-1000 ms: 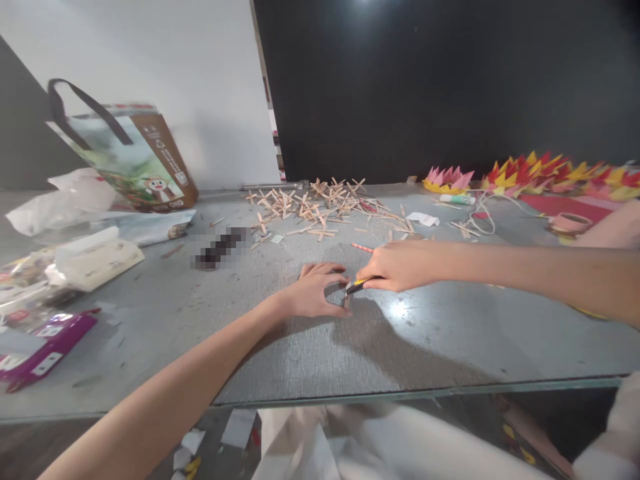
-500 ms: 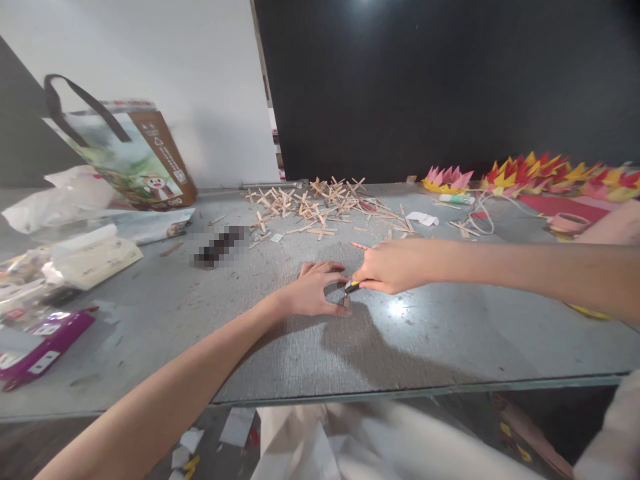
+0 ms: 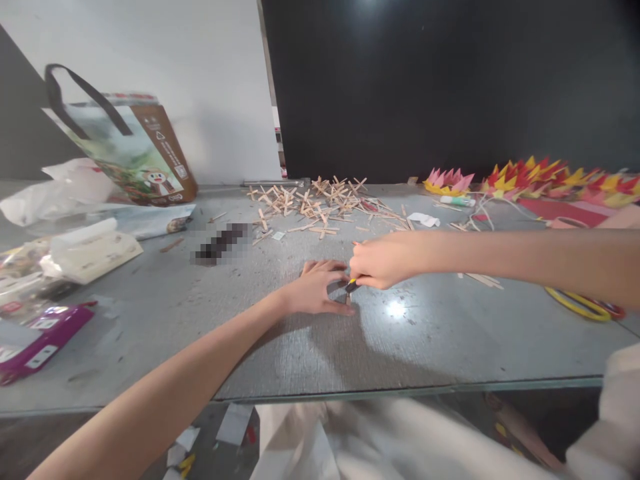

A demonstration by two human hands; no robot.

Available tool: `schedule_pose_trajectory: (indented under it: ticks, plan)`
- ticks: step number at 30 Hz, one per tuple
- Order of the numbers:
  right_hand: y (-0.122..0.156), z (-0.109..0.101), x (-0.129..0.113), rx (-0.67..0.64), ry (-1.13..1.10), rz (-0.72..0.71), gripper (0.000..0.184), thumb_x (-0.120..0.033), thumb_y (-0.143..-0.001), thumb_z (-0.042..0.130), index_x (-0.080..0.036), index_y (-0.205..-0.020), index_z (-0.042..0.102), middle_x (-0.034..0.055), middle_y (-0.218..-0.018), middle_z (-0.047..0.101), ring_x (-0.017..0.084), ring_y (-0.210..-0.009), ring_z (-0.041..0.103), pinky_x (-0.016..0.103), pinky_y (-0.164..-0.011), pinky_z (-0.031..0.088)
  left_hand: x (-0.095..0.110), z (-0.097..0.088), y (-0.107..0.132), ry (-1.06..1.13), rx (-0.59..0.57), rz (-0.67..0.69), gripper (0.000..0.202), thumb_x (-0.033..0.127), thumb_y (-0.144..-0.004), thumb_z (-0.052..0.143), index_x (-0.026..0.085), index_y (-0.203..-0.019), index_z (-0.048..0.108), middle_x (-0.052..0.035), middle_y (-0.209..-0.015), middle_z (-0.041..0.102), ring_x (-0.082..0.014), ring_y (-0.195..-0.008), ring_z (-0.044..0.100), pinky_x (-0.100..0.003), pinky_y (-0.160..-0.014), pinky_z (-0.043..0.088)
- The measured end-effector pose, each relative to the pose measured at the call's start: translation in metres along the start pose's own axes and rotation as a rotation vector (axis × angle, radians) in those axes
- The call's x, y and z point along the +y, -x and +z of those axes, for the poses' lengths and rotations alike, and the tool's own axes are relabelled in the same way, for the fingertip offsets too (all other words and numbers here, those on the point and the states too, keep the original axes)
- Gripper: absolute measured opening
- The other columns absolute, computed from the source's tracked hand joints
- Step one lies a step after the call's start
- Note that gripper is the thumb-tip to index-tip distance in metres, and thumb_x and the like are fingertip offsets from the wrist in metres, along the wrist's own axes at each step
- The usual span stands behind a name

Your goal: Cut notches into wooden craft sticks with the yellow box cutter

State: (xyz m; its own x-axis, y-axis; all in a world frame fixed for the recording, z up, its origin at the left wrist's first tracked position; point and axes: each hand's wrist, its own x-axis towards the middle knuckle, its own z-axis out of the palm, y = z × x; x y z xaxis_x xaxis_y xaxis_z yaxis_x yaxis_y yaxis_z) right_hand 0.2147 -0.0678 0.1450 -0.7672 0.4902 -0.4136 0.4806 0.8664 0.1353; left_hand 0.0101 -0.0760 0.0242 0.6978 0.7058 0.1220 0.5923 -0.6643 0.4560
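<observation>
My left hand rests on the grey table, its thumb and fingers pinched around a small wooden stick piece held upright on the surface. My right hand is closed around a yellow-and-black utility knife, whose tip meets the stick between my left fingertips. The two hands touch near the middle of the table. Beyond them lies a heap of several short wooden sticks, many glued into crosses.
A printed carrier bag stands at the back left beside plastic wrappers and a purple pack. Red, yellow and pink folded paper flowers line the back right. A glue tube, a cord and yellow-handled scissors lie at the right.
My right hand has slid left with the knife, closing onto the stick in my left fingers. The left hand has stayed put. The view has shifted a little, revealing the scissors.
</observation>
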Motion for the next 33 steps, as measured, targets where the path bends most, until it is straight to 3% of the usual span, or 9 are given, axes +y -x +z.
schedule_pose_trajectory:
  ticks: [3, 7, 10, 14, 17, 20, 27, 29, 33]
  plan:
    - [0.003, -0.006, -0.009, -0.056, -0.023, 0.142, 0.033, -0.032, -0.101, 0.05, -0.016, -0.104, 0.079, 0.0157, -0.103, 0.074, 0.022, -0.068, 0.065, 0.032, -0.055, 0.034, 0.0, 0.001, 0.0, 0.0, 0.002, -0.005, 0.066, 0.073, -0.079, 0.077, 0.033, -0.131, 0.071, -0.0106, -0.156, 0.053, -0.0392, -0.145, 0.044, -0.057, -0.121, 0.024]
    - [0.007, -0.008, -0.019, -0.08, -0.111, 0.226, 0.031, -0.025, -0.099, 0.051, -0.012, -0.096, 0.079, 0.013, -0.084, 0.072, 0.024, -0.073, 0.069, 0.031, -0.056, 0.036, 0.002, 0.001, 0.0, 0.008, 0.014, -0.022, 0.061, 0.071, -0.077, 0.079, 0.032, -0.124, 0.074, -0.0096, -0.156, 0.054, -0.0392, -0.146, 0.044, -0.058, -0.122, 0.022]
    - [0.007, -0.002, -0.013, -0.027, -0.011, 0.123, 0.029, -0.022, -0.099, 0.051, -0.013, -0.096, 0.079, 0.0096, -0.074, 0.069, 0.024, -0.075, 0.069, 0.032, -0.062, 0.038, 0.004, 0.0, 0.0, 0.018, 0.009, -0.025, 0.059, 0.07, -0.077, 0.08, 0.033, -0.122, 0.075, -0.0088, -0.155, 0.055, -0.0391, -0.146, 0.044, -0.058, -0.122, 0.023]
    - [0.005, 0.008, 0.003, 0.036, 0.246, -0.142, 0.031, -0.026, -0.103, 0.051, -0.017, -0.108, 0.08, 0.0076, -0.075, 0.071, 0.023, -0.069, 0.066, 0.035, -0.067, 0.04, 0.006, -0.002, -0.001, 0.026, 0.006, -0.036, 0.059, 0.066, -0.075, 0.083, 0.034, -0.124, 0.075, -0.0086, -0.154, 0.056, -0.0403, -0.144, 0.045, -0.059, -0.121, 0.024]
    - [0.004, 0.011, 0.008, 0.048, 0.322, -0.2, 0.032, -0.029, -0.104, 0.052, -0.018, -0.115, 0.08, 0.0087, -0.077, 0.073, 0.023, -0.068, 0.065, 0.036, -0.067, 0.039, 0.005, -0.002, -0.001, 0.026, 0.008, -0.038, 0.058, 0.065, -0.075, 0.083, 0.034, -0.123, 0.075, -0.0082, -0.153, 0.056, -0.04, -0.144, 0.045, -0.059, -0.122, 0.023]
    - [0.005, 0.01, 0.004, 0.058, 0.212, -0.126, 0.031, -0.028, -0.101, 0.053, -0.019, -0.11, 0.081, 0.0088, -0.078, 0.074, 0.023, -0.066, 0.064, 0.034, -0.064, 0.037, 0.003, -0.001, -0.002, 0.02, 0.004, -0.029, 0.057, 0.067, -0.076, 0.082, 0.034, -0.121, 0.075, -0.0082, -0.151, 0.057, -0.0394, -0.143, 0.045, -0.058, -0.121, 0.024]
    - [0.008, 0.001, -0.007, -0.012, -0.142, 0.19, 0.026, -0.026, -0.091, 0.056, -0.016, -0.085, 0.079, 0.0107, -0.088, 0.075, 0.013, -0.047, 0.051, 0.031, -0.052, 0.03, -0.003, 0.001, 0.0, 0.014, 0.003, -0.013, 0.062, 0.073, -0.077, 0.078, 0.034, -0.125, 0.073, -0.0095, -0.157, 0.052, -0.0396, -0.147, 0.042, -0.061, -0.122, 0.021]
    - [0.007, 0.002, -0.005, 0.004, -0.092, 0.146, 0.025, -0.027, -0.091, 0.057, -0.017, -0.088, 0.08, 0.0111, -0.088, 0.075, 0.015, -0.051, 0.055, 0.031, -0.054, 0.032, -0.003, 0.001, 0.0, 0.018, -0.001, -0.01, 0.063, 0.074, -0.077, 0.077, 0.033, -0.125, 0.073, -0.0099, -0.157, 0.052, -0.0403, -0.146, 0.042, -0.061, -0.122, 0.022]
    - [0.005, 0.007, -0.001, 0.059, 0.187, -0.099, 0.027, -0.032, -0.097, 0.059, -0.018, -0.105, 0.081, 0.0104, -0.08, 0.075, 0.025, -0.07, 0.067, 0.035, -0.066, 0.04, -0.001, 0.0, -0.001, 0.009, -0.008, -0.023, 0.066, 0.074, -0.075, 0.079, 0.033, -0.126, 0.073, -0.0103, -0.156, 0.052, -0.042, -0.144, 0.043, -0.061, -0.121, 0.024]
